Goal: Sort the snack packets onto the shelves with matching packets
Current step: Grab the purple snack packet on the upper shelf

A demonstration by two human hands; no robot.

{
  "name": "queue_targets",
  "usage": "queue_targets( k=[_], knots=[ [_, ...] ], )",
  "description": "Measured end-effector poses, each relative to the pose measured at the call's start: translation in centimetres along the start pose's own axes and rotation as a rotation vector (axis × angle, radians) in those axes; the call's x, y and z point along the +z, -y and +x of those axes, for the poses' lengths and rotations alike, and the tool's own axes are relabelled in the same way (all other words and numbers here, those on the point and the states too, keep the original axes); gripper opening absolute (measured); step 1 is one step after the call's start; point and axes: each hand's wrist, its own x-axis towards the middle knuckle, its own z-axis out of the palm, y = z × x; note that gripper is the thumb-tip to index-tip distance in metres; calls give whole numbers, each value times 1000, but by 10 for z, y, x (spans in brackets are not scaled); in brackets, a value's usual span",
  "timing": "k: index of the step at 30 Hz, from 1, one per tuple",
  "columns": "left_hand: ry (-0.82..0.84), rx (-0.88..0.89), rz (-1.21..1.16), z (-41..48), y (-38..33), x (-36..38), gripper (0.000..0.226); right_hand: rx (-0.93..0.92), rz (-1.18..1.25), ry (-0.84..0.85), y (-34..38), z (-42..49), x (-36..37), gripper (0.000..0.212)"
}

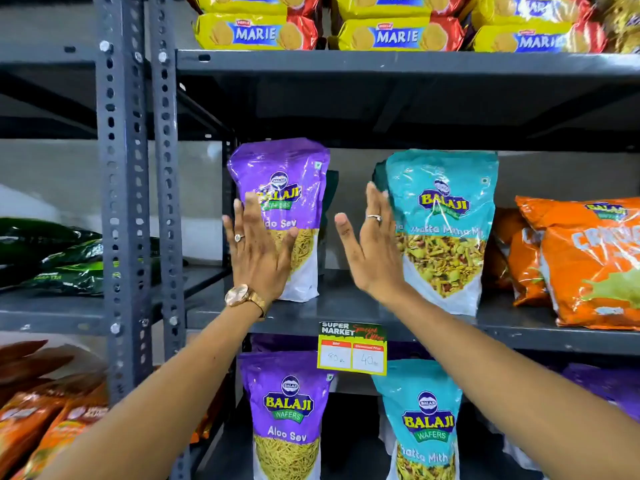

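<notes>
A purple Aloo Sev packet [287,188] stands upright on the middle shelf [346,306]. My left hand [258,251] lies flat against its front left side, fingers spread, holding nothing. To its right stands a teal Khatta Mitha packet [446,230]. My right hand [372,247] is open beside that packet's left edge, fingertips touching it. On the shelf below stand a second purple Aloo Sev packet [289,414] and a second teal packet [424,424]. A dark packet sits partly hidden behind each upper one.
Orange snack packets [588,261] lean at the right of the middle shelf. Yellow Marie biscuit packs [398,32] fill the top shelf. A price tag [351,348] hangs from the shelf edge. Grey slotted uprights [121,202] separate a left rack holding green packets [62,261] and orange packets [52,424].
</notes>
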Motion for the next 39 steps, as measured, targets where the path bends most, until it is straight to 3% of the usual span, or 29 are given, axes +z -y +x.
queue_targets(
  k=[4, 8, 10, 14, 17, 21, 23, 28, 32, 35, 36, 39],
  knots=[
    [79, -397, -207, -13, 23, 6, 112, 408, 272, 279, 4, -6, 52, 88],
    [232, -532, -343, -16, 27, 8, 93, 624, 471, 278, 3, -10, 94, 100],
    [260, -516, -451, -15, 31, 5, 75, 607, 542, 278, 0, -10, 108, 101],
    [296, -539, -599, -15, 42, 1, 54, 486, 643, 300, -15, -10, 112, 48],
    [271, -591, -738, -12, 54, -1, 20, 508, 662, 270, -22, -13, 111, 62],
    [230, -672, -757, -10, 54, -9, 37, 583, 713, 269, -22, -10, 104, 90],
    [211, -692, -719, -12, 50, -12, 31, 609, 717, 315, -23, -10, 97, 100],
    [203, -707, -741, -26, 20, -34, 30, 592, 714, 331, -16, -26, 61, 51],
    [187, -582, -699, -51, -20, -55, 64, 502, 773, 271, -8, -58, 16, 56],
    [199, -530, -720, -71, -56, -68, 27, 465, 825, 195, -9, -89, -22, 58],
    [208, -513, -726, -79, -68, -70, 26, 451, 859, 173, -11, -99, -36, 53],
    [268, -501, -753, -102, -101, -66, 52, 418, 917, 135, -26, -127, -75, 43]
  ],
)
